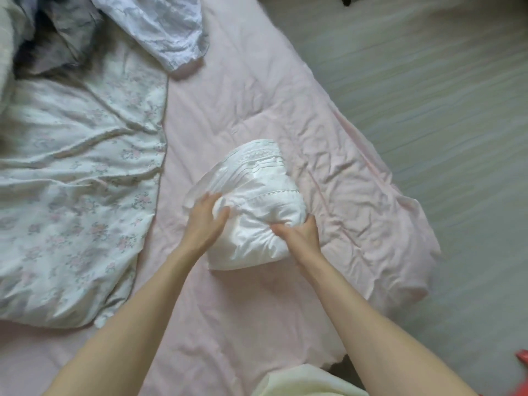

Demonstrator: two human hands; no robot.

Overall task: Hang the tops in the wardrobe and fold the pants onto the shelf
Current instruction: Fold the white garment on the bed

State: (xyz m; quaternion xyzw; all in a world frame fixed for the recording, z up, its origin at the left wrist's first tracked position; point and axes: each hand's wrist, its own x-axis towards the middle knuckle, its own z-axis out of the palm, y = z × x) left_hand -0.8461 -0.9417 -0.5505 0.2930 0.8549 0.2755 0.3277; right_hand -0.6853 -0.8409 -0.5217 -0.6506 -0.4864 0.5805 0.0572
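Hands (204,221) on soft white bundle (257,207)

A white folded garment (257,207) sits on the pink bedsheet (257,104), bundled into a thick, rounded packet with soft creases across its top. Rows of fine pintucks and a strip of lace trim run along its far end, and a second line of stitched trim crosses the middle. Its near edge is a plump, smooth fold. The fabric is bunched where the left hand (204,221) rests on its left side and where the right hand (300,232) pinches its near right corner. Whether it is a top or pants cannot be told. A pale crumpled garment (160,27) lies well apart at the far end of the sheet.
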